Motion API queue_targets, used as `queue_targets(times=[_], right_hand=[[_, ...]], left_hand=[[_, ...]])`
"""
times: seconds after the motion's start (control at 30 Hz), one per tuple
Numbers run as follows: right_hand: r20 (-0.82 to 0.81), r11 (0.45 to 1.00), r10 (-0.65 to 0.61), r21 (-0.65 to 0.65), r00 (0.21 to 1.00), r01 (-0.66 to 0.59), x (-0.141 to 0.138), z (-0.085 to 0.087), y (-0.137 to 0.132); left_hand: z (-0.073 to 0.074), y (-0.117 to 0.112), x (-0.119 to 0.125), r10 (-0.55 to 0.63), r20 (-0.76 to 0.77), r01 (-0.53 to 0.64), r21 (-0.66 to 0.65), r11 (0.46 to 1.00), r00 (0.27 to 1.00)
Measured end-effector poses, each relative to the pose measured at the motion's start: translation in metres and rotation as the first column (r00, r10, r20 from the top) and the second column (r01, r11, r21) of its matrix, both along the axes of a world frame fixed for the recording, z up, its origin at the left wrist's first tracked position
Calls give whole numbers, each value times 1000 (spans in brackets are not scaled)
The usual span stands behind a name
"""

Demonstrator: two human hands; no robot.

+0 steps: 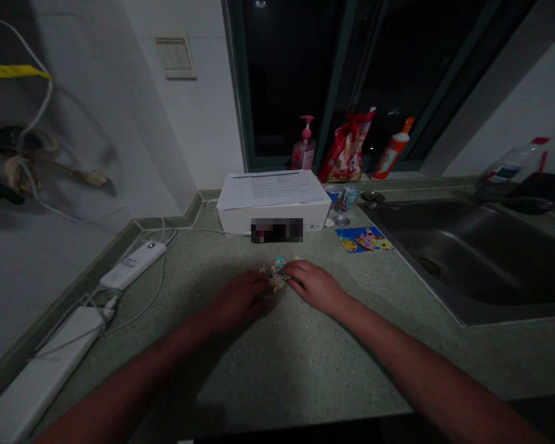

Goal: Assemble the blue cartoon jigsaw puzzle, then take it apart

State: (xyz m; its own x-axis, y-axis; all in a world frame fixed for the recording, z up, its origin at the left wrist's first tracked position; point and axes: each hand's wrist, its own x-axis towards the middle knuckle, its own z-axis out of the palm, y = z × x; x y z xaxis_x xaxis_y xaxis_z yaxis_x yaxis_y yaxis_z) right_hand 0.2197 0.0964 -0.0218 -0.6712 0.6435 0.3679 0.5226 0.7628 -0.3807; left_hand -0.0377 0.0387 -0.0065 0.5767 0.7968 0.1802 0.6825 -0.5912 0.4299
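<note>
A small heap of jigsaw pieces, pale with some blue, lies on the green speckled counter. My left hand rests palm down just left of the heap, its fingertips touching the pieces. My right hand lies at the right of the heap, fingers curled onto the pieces. Whether either hand pinches a piece is hidden by the dim light and the fingers.
A white box with a printed sheet stands behind the heap. A coloured picture card lies by two small cans. The steel sink is at right. Power strips and cables lie at left. Bottles stand on the sill.
</note>
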Motion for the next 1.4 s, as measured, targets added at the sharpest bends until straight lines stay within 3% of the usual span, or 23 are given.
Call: queue_targets(times=[0.2, 0.33, 0.5, 0.63, 0.8, 1.03, 1.2, 1.33, 1.4], right_hand=[[-203, 995, -75, -78, 976, 60, -1, -5, 10], [-255, 986, -136, -126, 957, 106, 3, 0, 14], [-80, 986, -143, -94, 986, 136, 16, 14, 9], [86, 987, -143, -60, 986, 149, 18, 16, 1], [115, 988, -136, -60, 984, 144, 12, 11, -1], [-60, 979, -177, -112, 982, 169, 12, 3, 9], [-220, 964, -235, -177, 947, 198, 12, 1, 17], [-272, 958, -250, -208, 929, 197, 22, 11, 21], [-220, 953, -264, -210, 939, 218, 31, 16, 20]], left_hand=[[0, 13, 17, 58, -41, -57, 10, 998, 998], [2, 22, 27, 98, -59, -97, 25, 995, 993], [-3, 34, 34, 179, -1, -178, 77, 981, 984], [-5, 42, 43, 121, -7, -120, 92, 988, 993], [-8, 44, 53, 120, -35, -116, 104, 988, 992], [-17, 51, 55, 222, 129, -224, -2, 975, 966], [-14, 63, 55, 314, 217, -303, -84, 949, 924], [-6, 53, 37, 299, 203, -292, -66, 954, 932], [-3, 41, 25, 261, 140, -261, -16, 965, 955]])
